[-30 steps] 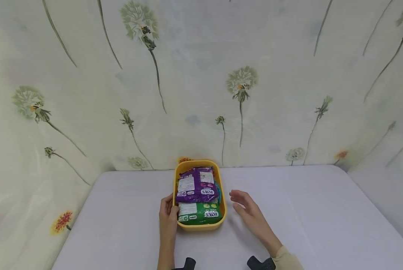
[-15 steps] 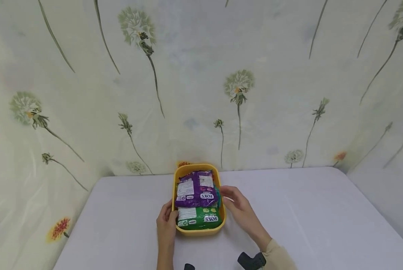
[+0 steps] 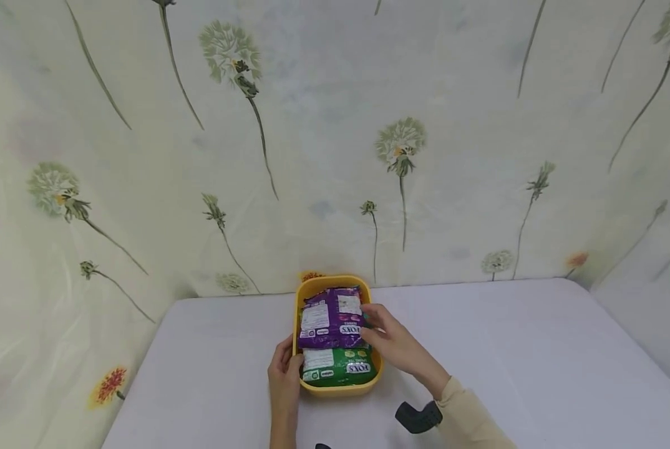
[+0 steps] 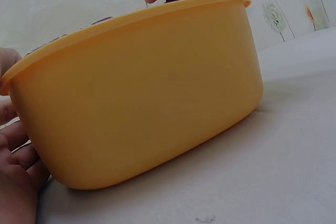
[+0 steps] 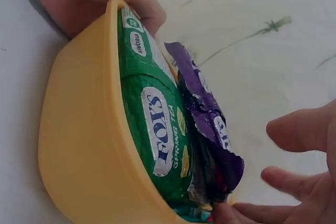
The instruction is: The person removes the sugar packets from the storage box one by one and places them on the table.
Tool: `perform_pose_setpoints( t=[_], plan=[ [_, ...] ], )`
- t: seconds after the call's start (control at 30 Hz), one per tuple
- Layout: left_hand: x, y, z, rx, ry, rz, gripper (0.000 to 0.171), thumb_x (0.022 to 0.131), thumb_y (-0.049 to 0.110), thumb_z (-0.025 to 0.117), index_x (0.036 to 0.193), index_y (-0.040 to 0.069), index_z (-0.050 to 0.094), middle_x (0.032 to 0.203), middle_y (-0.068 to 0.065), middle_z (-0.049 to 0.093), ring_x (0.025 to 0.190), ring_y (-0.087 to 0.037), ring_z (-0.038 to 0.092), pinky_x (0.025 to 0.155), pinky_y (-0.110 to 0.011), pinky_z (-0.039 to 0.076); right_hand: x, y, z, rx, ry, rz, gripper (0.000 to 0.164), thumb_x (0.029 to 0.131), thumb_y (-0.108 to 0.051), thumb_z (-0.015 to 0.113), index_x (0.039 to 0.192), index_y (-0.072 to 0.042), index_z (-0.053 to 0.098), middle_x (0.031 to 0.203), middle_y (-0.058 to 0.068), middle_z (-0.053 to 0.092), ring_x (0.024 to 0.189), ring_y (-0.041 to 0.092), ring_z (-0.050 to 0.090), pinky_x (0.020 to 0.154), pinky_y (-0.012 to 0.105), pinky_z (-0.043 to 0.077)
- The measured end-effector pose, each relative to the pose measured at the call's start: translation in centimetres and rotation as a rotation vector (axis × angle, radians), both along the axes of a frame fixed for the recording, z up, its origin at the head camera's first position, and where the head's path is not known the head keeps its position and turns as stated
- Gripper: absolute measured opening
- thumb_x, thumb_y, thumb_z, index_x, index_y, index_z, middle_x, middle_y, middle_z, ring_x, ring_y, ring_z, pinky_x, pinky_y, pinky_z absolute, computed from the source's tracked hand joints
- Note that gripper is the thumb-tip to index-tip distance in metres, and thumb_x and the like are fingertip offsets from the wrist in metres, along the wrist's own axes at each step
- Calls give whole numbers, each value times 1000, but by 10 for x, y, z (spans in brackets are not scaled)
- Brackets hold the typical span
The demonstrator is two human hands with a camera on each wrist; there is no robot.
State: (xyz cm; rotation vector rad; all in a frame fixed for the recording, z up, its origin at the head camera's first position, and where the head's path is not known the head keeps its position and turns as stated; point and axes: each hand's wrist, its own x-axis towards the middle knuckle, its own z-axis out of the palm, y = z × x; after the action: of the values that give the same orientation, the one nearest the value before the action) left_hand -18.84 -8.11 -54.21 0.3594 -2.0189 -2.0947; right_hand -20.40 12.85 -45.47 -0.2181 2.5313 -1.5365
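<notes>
A yellow plastic tub [image 3: 339, 391] stands on the white-covered table. On top of its packets lies a purple FOX'S packet [image 3: 332, 325], and nearer the front a green FOX'S Spring Tea packet [image 5: 140, 80]. My left hand [image 3: 283, 369] grips the tub's left side, thumb at the rim and fingers against the outer wall. Over the tub's right rim reaches my right hand [image 3: 393, 343], fingertips right at the purple packet's right edge. In the right wrist view its thumb and forefinger stand apart, with a lower finger near the packet's crimped corner. Lower packets are mostly hidden.
Beneath the purple packet a bit of teal wrapper [image 5: 195, 214] shows. Behind the tub, close to the table's far edge, hangs a pale curtain [image 3: 324, 156] printed with dandelions. A black wrist device [image 3: 418, 418] sits by the right sleeve.
My right hand has moved left from beside the tub, over its right rim to the purple packet. The left hand keeps its grip. The view has shifted slightly.
</notes>
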Motion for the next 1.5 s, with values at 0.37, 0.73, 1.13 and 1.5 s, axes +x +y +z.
perform_pose_setpoints(
  t=[0.37,0.73,1.13,1.5],
  plan=[
    [-1,-1,2,-19,-2,-2,42,88,7,50,129,15,54,132,-6,58,121,-19,56,98,-23,49,-17,-14,17,52,-100,-8,54,94,-28,53,141,-10,34,149,21,34,135,41,37,105,57,38],
    [-1,0,2,-3,20,-1,43,87,5,51,129,14,54,133,-5,57,124,-17,54,101,-24,47,-24,-24,17,142,-90,-30,58,93,-30,55,142,-8,34,144,20,41,128,40,46,103,59,41],
    [-1,3,2,-7,15,9,43,87,4,51,129,12,54,134,-9,57,125,-21,54,102,-28,47,-31,-36,10,257,-41,-84,53,90,-31,60,136,-11,42,132,21,51,111,35,56,89,57,52],
    [0,1,2,-13,16,21,43,86,4,51,129,13,55,133,-8,57,125,-20,53,103,-27,45,-33,-39,4,245,36,-142,53,82,-38,70,127,-14,53,130,13,54,114,31,50,91,54,51]
  ],
)
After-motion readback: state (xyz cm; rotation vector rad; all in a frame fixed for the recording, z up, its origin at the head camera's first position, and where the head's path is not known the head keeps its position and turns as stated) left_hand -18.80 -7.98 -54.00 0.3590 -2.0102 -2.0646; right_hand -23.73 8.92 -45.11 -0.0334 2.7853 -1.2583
